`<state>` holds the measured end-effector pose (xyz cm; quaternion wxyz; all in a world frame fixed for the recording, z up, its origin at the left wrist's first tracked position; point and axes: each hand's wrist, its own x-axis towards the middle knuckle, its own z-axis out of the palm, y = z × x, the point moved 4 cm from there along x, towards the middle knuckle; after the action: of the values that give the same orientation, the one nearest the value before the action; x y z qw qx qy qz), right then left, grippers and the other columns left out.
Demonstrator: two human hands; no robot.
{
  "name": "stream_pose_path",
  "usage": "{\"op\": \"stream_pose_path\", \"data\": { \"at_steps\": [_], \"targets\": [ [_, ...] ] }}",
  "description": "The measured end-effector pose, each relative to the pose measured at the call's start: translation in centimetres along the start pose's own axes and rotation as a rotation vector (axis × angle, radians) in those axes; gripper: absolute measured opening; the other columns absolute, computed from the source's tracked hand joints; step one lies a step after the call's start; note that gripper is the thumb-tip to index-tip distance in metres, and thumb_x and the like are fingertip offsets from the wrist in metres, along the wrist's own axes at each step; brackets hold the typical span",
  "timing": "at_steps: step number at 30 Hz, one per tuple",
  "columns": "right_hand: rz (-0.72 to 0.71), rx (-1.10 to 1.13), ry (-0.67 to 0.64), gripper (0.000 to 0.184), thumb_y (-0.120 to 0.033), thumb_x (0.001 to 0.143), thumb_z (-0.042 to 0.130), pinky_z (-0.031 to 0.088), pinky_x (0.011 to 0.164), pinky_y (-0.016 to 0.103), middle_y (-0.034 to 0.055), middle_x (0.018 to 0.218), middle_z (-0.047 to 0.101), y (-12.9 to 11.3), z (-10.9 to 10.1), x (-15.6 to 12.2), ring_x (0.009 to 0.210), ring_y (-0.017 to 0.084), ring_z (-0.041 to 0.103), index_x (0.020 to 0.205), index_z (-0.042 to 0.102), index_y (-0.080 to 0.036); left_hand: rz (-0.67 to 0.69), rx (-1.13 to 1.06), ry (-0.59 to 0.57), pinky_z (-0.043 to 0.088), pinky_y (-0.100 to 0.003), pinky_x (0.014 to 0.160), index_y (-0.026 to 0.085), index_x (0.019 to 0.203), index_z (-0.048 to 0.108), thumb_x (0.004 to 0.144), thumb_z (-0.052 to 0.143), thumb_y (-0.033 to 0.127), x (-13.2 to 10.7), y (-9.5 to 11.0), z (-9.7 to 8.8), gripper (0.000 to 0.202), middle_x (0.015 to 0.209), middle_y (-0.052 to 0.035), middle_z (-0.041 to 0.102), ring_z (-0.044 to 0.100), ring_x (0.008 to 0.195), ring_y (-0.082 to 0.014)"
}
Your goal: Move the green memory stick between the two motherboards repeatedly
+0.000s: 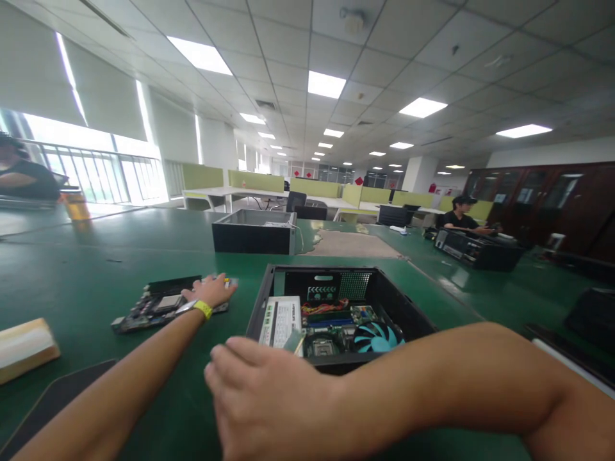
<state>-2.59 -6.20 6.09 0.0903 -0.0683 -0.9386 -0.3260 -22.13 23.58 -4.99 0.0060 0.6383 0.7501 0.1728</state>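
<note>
My left hand (pixel 211 293), with a yellow watch strap at the wrist, reaches over the right end of a loose motherboard (pixel 166 304) on the green table. Its fingers are spread, and a small item with yellow on it (pixel 230 282) lies by the fingertips. My right hand (pixel 273 397) is close to the camera, at the near left corner of an open black computer case (pixel 408 298). Its fingers are curled; what they hold, if anything, is hidden. Inside the case are a white-labelled power supply (pixel 281 317), a blue fan (pixel 377 337) and a board with a bare CPU socket (pixel 323 347).
A second case shell (pixel 252 238) stands behind. At left lie a pale block (pixel 26 349) and a dark flat sheet (pixel 62 397). Across the table at right, a person (pixel 461 214) sits behind another black case (pixel 480 250); another person (pixel 24 173) is at far left.
</note>
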Motion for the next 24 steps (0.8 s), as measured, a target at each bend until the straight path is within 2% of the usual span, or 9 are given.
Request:
{"op": "stream_pose_path", "data": {
  "at_steps": [2,4,6,9,13,16,19,24],
  "targets": [
    [-0.088,0.02,-0.017,0.033,-0.033,0.085,0.042,0.036,0.082,0.044,0.0157,0.103,0.062,-1.7,1.4,0.9,0.092,0.025,0.054,0.09,0.066,-0.011,-0.107,0.089,-0.029,0.019,-0.071,0.085,0.022,0.124,0.05,0.066,0.041,0.066,-0.8,-2.3,2.2,0.073,0.136,-0.0203,0.037,0.022,0.122,-0.0516],
    [-0.093,0.047,-0.059,0.026,-0.031,0.082,0.047,0.038,0.071,0.043,0.0127,0.09,0.066,-2.1,2.9,1.2,0.082,0.025,0.056,0.079,0.068,-0.016,-0.141,0.132,-0.02,0.012,-0.074,0.085,0.024,0.122,0.051,0.066,0.038,0.066,-1.8,-3.4,3.6,0.071,0.138,-0.0177,0.035,0.016,0.125,-0.0502],
    [-0.054,0.051,-0.067,0.024,-0.029,0.08,0.05,0.037,0.062,0.04,0.011,0.081,0.067,-1.9,3.6,1.2,0.075,0.025,0.056,0.069,0.068,-0.018,-0.105,0.149,0.009,0.008,-0.076,0.084,0.024,0.119,0.053,0.068,0.035,0.065,-2.5,-3.5,4.1,0.068,0.136,-0.0171,0.038,0.017,0.125,-0.0484],
    [0.001,0.038,-0.029,0.027,-0.027,0.081,0.046,0.035,0.06,0.038,0.0077,0.079,0.067,-1.4,3.4,0.8,0.072,0.023,0.054,0.066,0.068,-0.022,-0.049,0.13,0.02,0.008,-0.077,0.082,0.023,0.115,0.056,0.07,0.031,0.064,-3.2,-3.1,4.0,0.065,0.13,-0.0178,0.044,0.024,0.121,-0.0473],
    [0.033,0.036,-0.021,0.03,-0.026,0.082,0.043,0.039,0.067,0.04,0.0057,0.081,0.068,-0.8,2.9,0.3,0.073,0.022,0.053,0.069,0.069,-0.024,-0.041,0.115,0.005,0.009,-0.077,0.081,0.023,0.114,0.056,0.069,0.033,0.063,-3.6,-2.8,3.6,0.064,0.127,-0.0187,0.046,0.029,0.117,-0.0477],
    [0.088,0.016,-0.02,0.032,-0.027,0.084,0.04,0.036,0.082,0.048,0.0069,0.086,0.066,0.0,3.2,-0.6,0.081,0.024,0.053,0.075,0.07,-0.022,-0.032,0.111,0.016,0.01,-0.077,0.082,0.021,0.114,0.056,0.069,0.034,0.063,-3.6,-2.9,3.8,0.066,0.128,-0.0202,0.045,0.03,0.116,-0.0485],
    [0.141,-0.017,-0.055,0.031,-0.03,0.084,0.04,0.028,0.093,0.054,0.0084,0.091,0.065,1.2,4.3,-2.3,0.091,0.027,0.052,0.081,0.069,-0.02,-0.019,0.101,0.019,0.012,-0.075,0.083,0.021,0.116,0.055,0.068,0.035,0.064,-3.3,-3.2,4.1,0.068,0.129,-0.0202,0.044,0.029,0.116,-0.0489],
    [0.267,-0.061,-0.158,0.025,-0.027,0.081,0.045,0.025,0.093,0.06,0.011,0.103,0.061,4.3,7.1,-5.6,0.112,0.035,0.042,0.088,0.067,-0.017,-0.03,0.092,-0.003,0.012,-0.075,0.084,0.022,0.118,0.054,0.067,0.036,0.065,-3.0,-3.3,4.0,0.069,0.13,-0.0188,0.045,0.027,0.118,-0.049]
  ]
}}
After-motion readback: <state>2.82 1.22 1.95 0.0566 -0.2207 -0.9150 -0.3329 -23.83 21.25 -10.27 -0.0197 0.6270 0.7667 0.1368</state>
